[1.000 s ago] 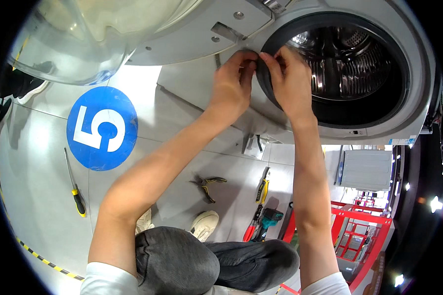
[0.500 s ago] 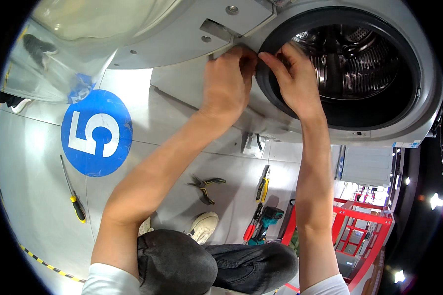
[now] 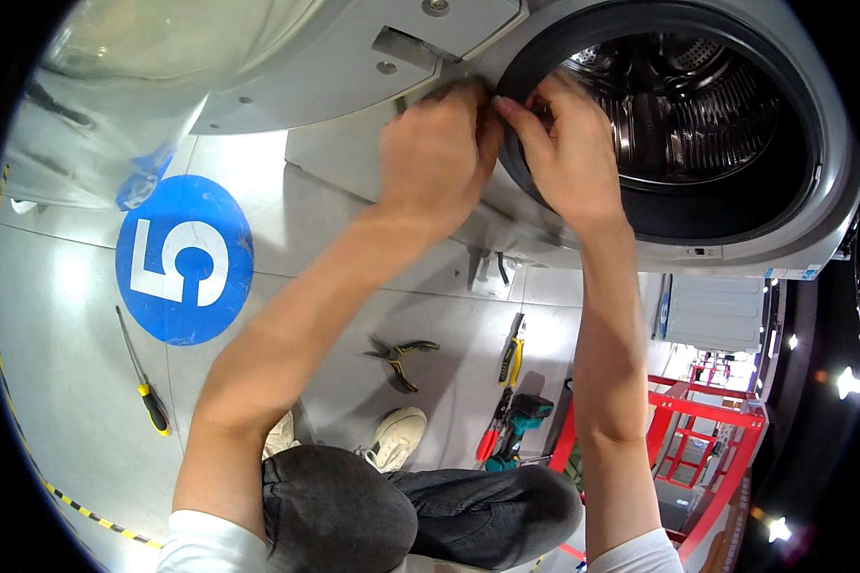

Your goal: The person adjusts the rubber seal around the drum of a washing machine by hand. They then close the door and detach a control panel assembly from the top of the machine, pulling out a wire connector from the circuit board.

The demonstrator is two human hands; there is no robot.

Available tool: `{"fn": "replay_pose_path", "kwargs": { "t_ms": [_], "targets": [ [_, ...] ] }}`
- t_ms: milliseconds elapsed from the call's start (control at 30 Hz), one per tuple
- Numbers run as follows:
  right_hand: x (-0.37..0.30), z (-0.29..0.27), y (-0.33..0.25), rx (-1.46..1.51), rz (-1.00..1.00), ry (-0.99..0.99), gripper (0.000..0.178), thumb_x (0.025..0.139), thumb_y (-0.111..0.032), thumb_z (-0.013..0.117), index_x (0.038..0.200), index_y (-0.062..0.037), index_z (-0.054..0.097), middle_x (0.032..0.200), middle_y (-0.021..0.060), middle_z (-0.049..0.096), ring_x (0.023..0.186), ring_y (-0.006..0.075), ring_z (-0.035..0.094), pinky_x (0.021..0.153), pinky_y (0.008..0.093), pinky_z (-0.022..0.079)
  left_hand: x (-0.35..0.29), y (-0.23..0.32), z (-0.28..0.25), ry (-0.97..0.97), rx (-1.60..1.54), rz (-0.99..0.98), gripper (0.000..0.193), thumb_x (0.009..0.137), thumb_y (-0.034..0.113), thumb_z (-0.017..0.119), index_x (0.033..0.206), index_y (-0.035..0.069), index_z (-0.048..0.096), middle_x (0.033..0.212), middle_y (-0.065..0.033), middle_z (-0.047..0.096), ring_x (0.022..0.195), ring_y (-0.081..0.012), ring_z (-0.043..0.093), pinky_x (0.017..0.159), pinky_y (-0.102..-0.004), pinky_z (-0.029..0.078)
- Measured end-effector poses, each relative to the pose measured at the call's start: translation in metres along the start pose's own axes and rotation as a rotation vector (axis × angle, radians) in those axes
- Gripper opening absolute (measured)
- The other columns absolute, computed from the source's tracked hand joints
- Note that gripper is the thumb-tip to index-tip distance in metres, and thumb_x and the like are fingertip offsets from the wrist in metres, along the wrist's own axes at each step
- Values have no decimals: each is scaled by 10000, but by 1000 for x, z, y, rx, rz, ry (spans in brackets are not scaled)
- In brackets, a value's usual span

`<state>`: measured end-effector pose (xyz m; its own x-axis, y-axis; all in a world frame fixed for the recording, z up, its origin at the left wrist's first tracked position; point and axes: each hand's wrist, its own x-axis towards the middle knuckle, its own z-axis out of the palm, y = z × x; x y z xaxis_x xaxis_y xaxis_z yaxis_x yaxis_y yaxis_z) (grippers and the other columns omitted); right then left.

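A front-loading washing machine point(image 3: 506, 215) stands before me with its door point(image 3: 325, 72) swung out to the left. My right hand point(image 3: 575, 158) pinches the left edge of the black rubber door seal point(image 3: 674, 224), thumb on the outer side and fingers reaching inside the rim. Close beside it, my left hand point(image 3: 432, 158) is curled against the machine's front next to the door hinge point(image 3: 416, 43). Its fingertips are blurred and partly hidden, so whatever they grip cannot be made out. The metal drum point(image 3: 659, 124) shows through the round opening.
On the floor lie a screwdriver point(image 3: 143, 377), pliers point(image 3: 398, 360), a yellow-handled cutting tool point(image 3: 512, 353), a red-handled tool point(image 3: 492, 432) and a teal power tool point(image 3: 521, 425). A red metal frame point(image 3: 707, 411) stands at the right. A blue round floor marker point(image 3: 186, 320) is at the left.
My left hand has shifted slightly left, its fingers still by the seal's edge. My right hand keeps its pinch a little further left. The whole view has moved slightly.
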<state>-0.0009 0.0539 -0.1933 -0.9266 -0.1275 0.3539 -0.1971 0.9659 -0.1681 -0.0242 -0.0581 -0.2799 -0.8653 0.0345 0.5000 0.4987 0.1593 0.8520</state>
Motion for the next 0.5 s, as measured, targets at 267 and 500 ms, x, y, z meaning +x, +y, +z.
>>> {"fn": "replay_pose_path", "kwargs": {
  "t_ms": [267, 500],
  "targets": [
    [-17, 21, -2, 20, 182, 148, 239, 842, -196, 678, 809, 23, 589, 798, 173, 605, 720, 358, 596, 643, 418, 471, -10, -2, 11, 38, 130, -30, 95, 841, 89, 643, 828, -4, 625, 683, -160, 644, 632, -342, 639, 566, -398, 489],
    [-32, 9, 18, 146, 130, -31, 204, 862, -174, 655, 923, 11, 599, 864, 180, 630, 760, 352, 609, 684, 405, 479, -12, -17, 11, -40, -71, -42, 125, 872, 68, 620, 924, -37, 663, 724, -164, 669, 646, -272, 672, 611, -321, 509]
  ]
}}
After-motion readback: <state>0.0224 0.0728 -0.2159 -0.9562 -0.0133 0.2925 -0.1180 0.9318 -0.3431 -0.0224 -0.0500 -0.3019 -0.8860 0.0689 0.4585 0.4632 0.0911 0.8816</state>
